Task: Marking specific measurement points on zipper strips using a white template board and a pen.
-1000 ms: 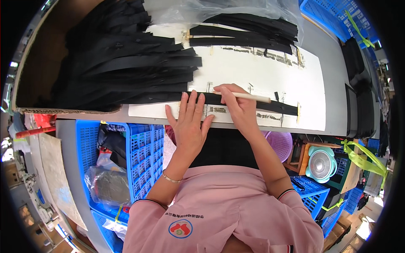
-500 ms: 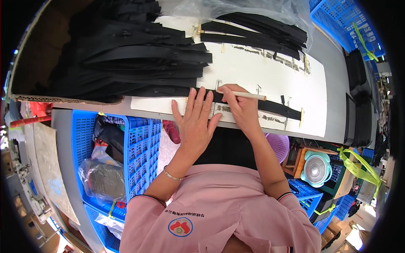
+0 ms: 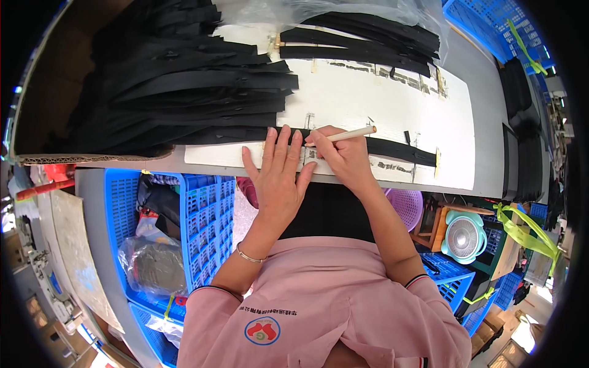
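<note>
A long black fabric strip (image 3: 399,150) lies along the near edge of a white board (image 3: 362,92) that bears dark pen marks. My left hand (image 3: 278,178) rests flat with fingers spread, its fingertips pressing on the strip. Just right of it, my right hand (image 3: 346,159) grips a pale, slim pen-like marking stick (image 3: 353,133). The stick's lower tip is near the strip's lower edge, close to my left fingers; my right fingers partly hide the strip there.
A thick heap of black strips (image 3: 184,92) fills a cardboard box (image 3: 92,158) at the left and spills onto the board. More black strips (image 3: 362,43) lie at the far side under clear plastic (image 3: 368,9). Below the table stand a blue basket (image 3: 208,227) and a small turquoise fan (image 3: 463,238).
My right hand has brought the stick's tip from the strip's upper edge toward me to its lower edge. The left hand stays flat on the strip. The view has shifted slightly.
</note>
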`<state>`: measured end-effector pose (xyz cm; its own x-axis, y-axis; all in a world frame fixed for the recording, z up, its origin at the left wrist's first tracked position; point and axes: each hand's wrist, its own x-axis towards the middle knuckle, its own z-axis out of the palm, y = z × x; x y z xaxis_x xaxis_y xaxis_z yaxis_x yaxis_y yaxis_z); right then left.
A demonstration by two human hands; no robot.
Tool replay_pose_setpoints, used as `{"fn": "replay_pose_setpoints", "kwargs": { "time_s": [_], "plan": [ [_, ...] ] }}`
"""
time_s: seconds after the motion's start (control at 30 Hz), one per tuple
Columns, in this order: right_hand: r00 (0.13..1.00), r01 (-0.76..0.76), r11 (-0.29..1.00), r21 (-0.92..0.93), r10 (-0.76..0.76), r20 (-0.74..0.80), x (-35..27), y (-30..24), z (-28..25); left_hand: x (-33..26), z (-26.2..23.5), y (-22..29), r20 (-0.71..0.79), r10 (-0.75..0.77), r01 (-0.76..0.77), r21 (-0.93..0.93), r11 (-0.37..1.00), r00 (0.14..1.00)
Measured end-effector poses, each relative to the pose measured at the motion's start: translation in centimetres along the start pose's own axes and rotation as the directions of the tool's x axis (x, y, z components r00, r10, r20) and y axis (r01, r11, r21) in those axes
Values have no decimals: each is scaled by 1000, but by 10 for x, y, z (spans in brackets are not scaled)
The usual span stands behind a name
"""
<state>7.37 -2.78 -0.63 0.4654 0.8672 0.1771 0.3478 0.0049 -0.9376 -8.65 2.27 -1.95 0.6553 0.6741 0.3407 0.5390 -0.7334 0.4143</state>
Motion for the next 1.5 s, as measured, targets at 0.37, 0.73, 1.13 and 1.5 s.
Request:
{"fn": "replay_pose_setpoints", "kwargs": {
  "time_s": [0.37,0.73,1.13,1.5],
  "plan": [
    [978,-189,966,176,201,-49,-11,-8,-33,0,-2,0,22,9,-10,41,999,1000],
    [907,-224,974,37,223,-357,-30,2,-80,1,-5,0,62,13,-15,38,999,998],
    [929,-204,976,-75,169,-330,-27,6,-79,25,15,57,-20,160,-159,-296,942,987],
    [949,-157,987,-30,142,-281,-34,5,-84,43,40,70,-133,132,-172,-355,919,982]
  ]
}}
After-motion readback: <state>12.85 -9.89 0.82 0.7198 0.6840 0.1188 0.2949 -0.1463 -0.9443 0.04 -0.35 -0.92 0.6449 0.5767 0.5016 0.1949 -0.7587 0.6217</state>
